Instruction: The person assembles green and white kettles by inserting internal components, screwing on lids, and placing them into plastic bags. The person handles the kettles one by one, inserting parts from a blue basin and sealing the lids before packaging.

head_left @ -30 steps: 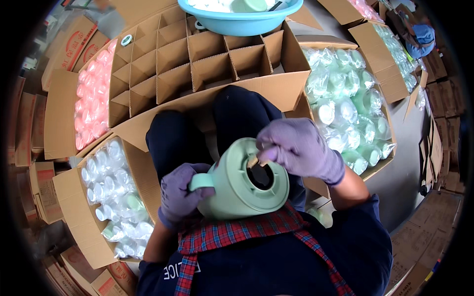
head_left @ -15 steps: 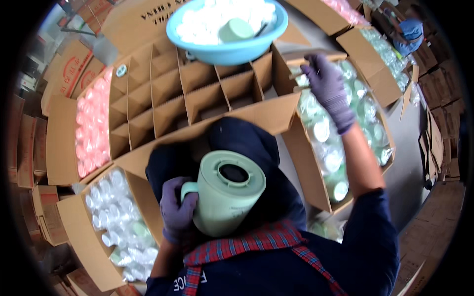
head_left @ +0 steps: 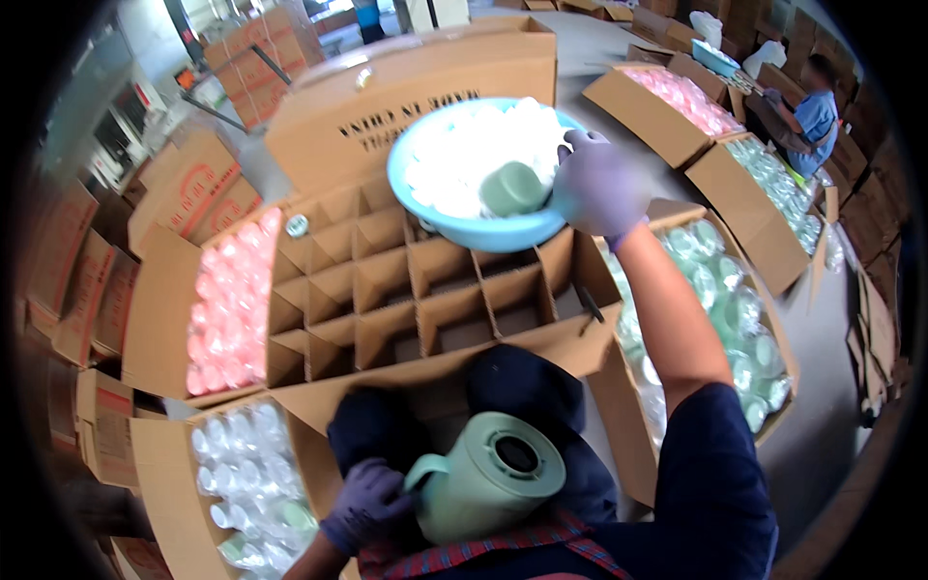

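A pale green jug (head_left: 493,483) with a handle and a round dark opening rests tilted across my lap. My left hand (head_left: 369,505) is closed at the jug's handle, its fingers partly hidden. Blurred by motion, my right hand (head_left: 604,184) reaches to the right rim of a light blue basin (head_left: 474,235). Its fingertips are over the white pieces (head_left: 449,159) heaped there; whether they pinch anything cannot be made out. Among those pieces lies a green cup-shaped part (head_left: 514,189). A small dark tool (head_left: 590,304) lies at the right edge of the divided carton (head_left: 435,353).
The basin stands on the carton's cardboard dividers (head_left: 387,261). Beside it are boxes of bagged pink pieces (head_left: 232,309), clear-wrapped pieces (head_left: 246,464) and bagged green pieces (head_left: 739,309). A small round part (head_left: 297,225) sits on a divider. Another person (head_left: 812,121) works at far right.
My right hand has moved from the carton's right edge up to the basin. The dark tool now shows at that edge. My view has shifted, and the jug appears lower in it.
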Tool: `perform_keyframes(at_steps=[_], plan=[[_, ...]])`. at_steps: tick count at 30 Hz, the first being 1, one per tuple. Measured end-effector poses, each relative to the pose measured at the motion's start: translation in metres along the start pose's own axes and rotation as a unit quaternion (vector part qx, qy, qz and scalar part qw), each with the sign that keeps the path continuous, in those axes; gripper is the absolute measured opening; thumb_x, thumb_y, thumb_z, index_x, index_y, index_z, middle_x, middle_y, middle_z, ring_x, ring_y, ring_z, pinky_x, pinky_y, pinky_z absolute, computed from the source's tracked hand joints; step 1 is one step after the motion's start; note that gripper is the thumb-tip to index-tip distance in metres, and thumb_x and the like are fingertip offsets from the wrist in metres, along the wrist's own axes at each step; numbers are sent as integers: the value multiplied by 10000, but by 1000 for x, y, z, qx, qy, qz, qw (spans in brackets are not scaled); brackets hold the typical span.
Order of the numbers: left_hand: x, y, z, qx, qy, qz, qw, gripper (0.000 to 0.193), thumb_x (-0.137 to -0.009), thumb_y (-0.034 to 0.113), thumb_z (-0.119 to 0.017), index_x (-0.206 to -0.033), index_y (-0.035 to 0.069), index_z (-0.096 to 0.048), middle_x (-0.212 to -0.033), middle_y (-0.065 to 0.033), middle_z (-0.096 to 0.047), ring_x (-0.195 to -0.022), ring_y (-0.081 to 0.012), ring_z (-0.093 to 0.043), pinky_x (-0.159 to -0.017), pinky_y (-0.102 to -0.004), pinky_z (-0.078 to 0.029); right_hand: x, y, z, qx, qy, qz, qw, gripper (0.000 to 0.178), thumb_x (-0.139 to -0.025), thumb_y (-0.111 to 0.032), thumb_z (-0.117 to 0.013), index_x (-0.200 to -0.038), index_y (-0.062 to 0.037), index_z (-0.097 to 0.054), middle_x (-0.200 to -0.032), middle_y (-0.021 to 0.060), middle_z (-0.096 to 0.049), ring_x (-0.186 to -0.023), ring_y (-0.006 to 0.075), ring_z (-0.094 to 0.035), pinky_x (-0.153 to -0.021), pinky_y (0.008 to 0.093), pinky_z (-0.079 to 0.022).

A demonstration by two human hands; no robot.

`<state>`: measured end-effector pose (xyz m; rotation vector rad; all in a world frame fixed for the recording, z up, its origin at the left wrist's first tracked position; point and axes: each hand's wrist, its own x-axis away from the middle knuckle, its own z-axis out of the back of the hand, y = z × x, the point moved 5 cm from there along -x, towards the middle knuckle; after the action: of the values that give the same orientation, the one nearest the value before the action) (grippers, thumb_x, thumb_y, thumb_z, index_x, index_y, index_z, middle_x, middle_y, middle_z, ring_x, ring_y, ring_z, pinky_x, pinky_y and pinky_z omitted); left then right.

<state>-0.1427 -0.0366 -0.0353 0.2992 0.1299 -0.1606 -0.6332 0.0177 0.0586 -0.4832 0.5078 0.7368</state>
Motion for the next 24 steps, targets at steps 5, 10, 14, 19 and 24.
perform_keyframes(at_steps=[5,10,14,19,24], plan=[[-15,2,8,-108,40,-65,991,232,-715,227,-742,-936,182,-690,-937,-79,-607,-834,-282,-611,-917,-511,-507,-76,78,-100,97,-94,-137,981,345,-916,-285,-631,-1214,-111,-626,-1244,209,-632,-1134,369,-649,-893,458,-545],[12,7,13,-176,105,64,977,170,-776,288,-704,-920,206,-670,-1153,-72,-651,-1074,-287,-595,-970,-507,-452,-54,44,-98,32,-147,-148,977,442,-877,-200,-641,-1297,-91,-559,-1261,222,-630,-1185,360,-636,-953,437,-538],[-8,13,26,-137,95,-5,986,180,-738,307,-740,-822,175,-651,-1307,-119,-618,-1169,-366,-564,-1021,-575,-392,-32,26,-50,-82,-88,-74,990,601,-869,-255,-693,-1412,-102,-486,-1218,203,-655,-1184,353,-630,-964,442,-524],[-39,6,12,402,282,148,858,390,-819,362,-833,-915,51,-618,-1394,-268,-567,-1284,-381,-559,-1095,-457,-403,93,-24,26,-388,-28,35,920,525,-891,-329,-741,-1318,-52,-615,-1157,215,-664,-1079,330,-649,-965,393,-491],[-44,-6,-16,551,329,177,746,393,-849,326,-833,-810,22,-587,-1441,-294,-526,-1300,-309,-545,-1084,-411,-401,218,-5,55,-534,-127,-84,832,537,-954,-306,-683,-1379,0,-568,-1177,127,-660,-1086,208,-629,-952,338,-490]])
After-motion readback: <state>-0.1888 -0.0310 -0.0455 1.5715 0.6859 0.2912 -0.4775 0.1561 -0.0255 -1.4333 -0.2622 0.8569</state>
